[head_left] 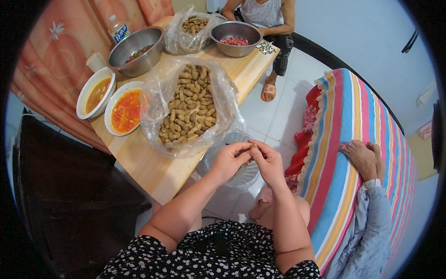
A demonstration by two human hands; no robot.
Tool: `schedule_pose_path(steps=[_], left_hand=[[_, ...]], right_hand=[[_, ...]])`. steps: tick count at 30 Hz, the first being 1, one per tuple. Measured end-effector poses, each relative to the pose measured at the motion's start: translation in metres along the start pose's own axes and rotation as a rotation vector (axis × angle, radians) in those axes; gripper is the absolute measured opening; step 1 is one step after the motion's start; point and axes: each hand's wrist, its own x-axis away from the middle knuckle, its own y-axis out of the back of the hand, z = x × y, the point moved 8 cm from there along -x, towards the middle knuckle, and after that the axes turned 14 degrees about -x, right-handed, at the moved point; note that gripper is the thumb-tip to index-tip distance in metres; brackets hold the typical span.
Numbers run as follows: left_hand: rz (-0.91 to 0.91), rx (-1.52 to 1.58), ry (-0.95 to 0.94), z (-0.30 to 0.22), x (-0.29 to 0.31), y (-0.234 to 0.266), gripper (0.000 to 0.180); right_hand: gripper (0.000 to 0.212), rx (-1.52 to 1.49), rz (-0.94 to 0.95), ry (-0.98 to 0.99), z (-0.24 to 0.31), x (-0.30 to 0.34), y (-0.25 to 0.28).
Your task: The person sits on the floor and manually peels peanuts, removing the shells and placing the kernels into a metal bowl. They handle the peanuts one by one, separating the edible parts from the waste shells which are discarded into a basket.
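Note:
My left hand and my right hand meet just off the table's right edge, fingertips pinched together on a small brown peanut. Fingers cover most of it, so whether its shell is cracked cannot be made out. Under my hands stands a translucent bluish plastic basket with some pale bits inside. To the left, an open clear plastic bag spreads on the table, heaped with unshelled peanuts. Farther back, a steel bowl holds reddish-pink shelled kernels.
On the wooden table are two white bowls of food, another steel bowl, a bottle and a second peanut bag. One person sits beyond; another's hand rests on a striped bedspread.

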Motion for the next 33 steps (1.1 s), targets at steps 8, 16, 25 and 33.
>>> schedule_pose_path(steps=[8, 16, 25, 33], left_hand=[[0.036, 0.276, 0.154, 0.022, 0.001, -0.006, 0.018], [0.010, 0.505, 0.276, 0.030, 0.003, -0.007, 0.019], [0.096, 0.661, 0.293, 0.033, -0.001, -0.010, 0.020], [-0.007, 0.481, 0.277, 0.030, -0.003, 0.002, 0.021]], right_hand=[[0.030, 0.147, 0.034, 0.066, -0.004, 0.001, -0.004], [0.029, 0.065, -0.052, 0.111, 0.003, 0.001, -0.006], [0.025, -0.316, -0.210, -0.170, -0.012, 0.000, 0.000], [0.028, -0.481, -0.312, -0.338, -0.033, 0.004, 0.008]])
